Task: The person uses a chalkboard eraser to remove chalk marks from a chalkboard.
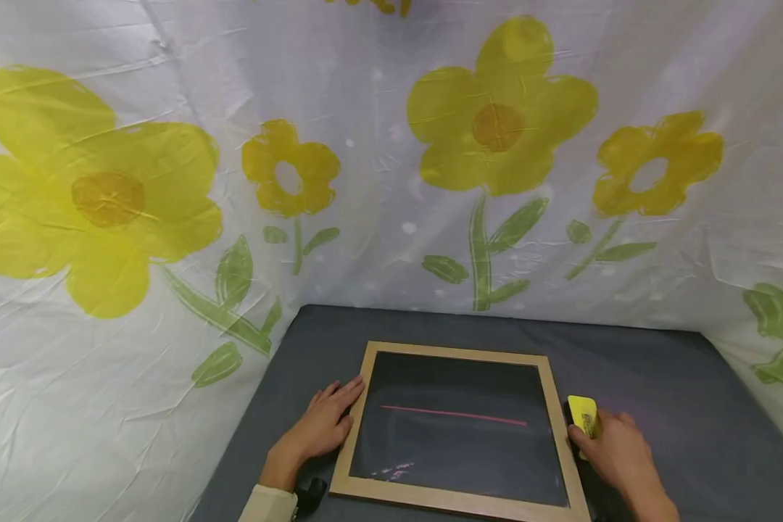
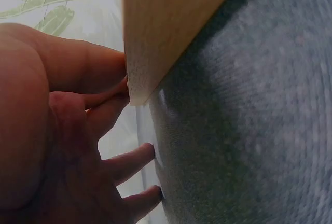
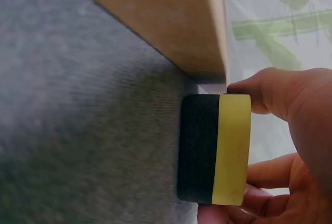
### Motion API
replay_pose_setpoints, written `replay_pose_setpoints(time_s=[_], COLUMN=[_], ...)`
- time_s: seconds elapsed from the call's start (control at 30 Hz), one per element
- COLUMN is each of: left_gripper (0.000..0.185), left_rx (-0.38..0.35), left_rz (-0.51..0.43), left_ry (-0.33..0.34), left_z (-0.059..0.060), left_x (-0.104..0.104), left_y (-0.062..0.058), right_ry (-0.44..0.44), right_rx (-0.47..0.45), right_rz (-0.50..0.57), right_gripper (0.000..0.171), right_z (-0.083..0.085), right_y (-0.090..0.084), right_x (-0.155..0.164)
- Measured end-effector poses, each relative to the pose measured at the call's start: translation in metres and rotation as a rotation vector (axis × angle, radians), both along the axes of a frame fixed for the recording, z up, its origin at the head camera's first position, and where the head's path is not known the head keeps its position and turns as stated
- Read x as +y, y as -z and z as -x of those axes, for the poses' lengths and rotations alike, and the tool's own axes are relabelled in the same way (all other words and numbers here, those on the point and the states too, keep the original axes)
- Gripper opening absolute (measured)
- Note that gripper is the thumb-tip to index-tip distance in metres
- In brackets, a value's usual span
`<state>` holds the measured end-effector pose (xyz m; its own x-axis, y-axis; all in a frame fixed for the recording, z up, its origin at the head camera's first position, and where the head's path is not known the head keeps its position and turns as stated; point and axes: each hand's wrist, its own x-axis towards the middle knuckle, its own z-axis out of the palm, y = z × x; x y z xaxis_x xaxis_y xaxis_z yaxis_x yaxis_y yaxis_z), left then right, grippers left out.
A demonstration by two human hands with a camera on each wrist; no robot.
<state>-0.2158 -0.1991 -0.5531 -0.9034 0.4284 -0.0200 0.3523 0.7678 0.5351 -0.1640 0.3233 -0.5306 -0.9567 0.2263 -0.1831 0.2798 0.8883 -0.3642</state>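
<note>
A small blackboard [image 1: 457, 384] in a pale wooden frame [image 1: 457, 353] lies on the dark table covering, with one long pink line drawn across it. Pink smudges show near its lower left corner. My left hand [image 1: 318, 425] rests at the frame's left edge, fingers extended; in the left wrist view, thumb and forefinger touch the wood while two other fingertips reach the cloth. Right of the board, my right hand [image 1: 622, 451] grips a yellow and black board eraser [image 3: 232, 151] between thumb and fingers. The eraser's black side faces the cloth, close beside the frame.
Dark grey cloth [image 1: 685, 406] covers the table and extends right of the board and behind it. White sheeting [image 1: 372, 239] painted with yellow flowers hangs around the table at the back and sides. A black wrist strap [image 1: 310, 497] sits by the left sleeve.
</note>
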Motion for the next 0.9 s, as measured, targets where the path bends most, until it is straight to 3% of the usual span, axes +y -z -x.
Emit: replay_pose_setpoints(time_s=[0.2,0.47,0.9], left_gripper=[0.063,0.063,0.063], left_rx=[-0.017,-0.010,-0.017], left_rz=[-0.012,-0.028,-0.040], left_ry=[-0.002,-0.009,-0.004], left_z=[0.000,-0.002,-0.002], left_x=[0.001,0.002,0.001], left_y=[0.001,-0.003,-0.002], right_ry=[0.005,-0.108,-0.147], right_rx=[0.048,0.199,0.181], right_rz=[-0.001,0.000,-0.019], right_gripper=[0.082,0.079,0.069], right_z=[-0.002,0.002,0.010], right_y=[-0.011,-0.028,-0.022], right_x=[-0.002,-0.027,-0.067])
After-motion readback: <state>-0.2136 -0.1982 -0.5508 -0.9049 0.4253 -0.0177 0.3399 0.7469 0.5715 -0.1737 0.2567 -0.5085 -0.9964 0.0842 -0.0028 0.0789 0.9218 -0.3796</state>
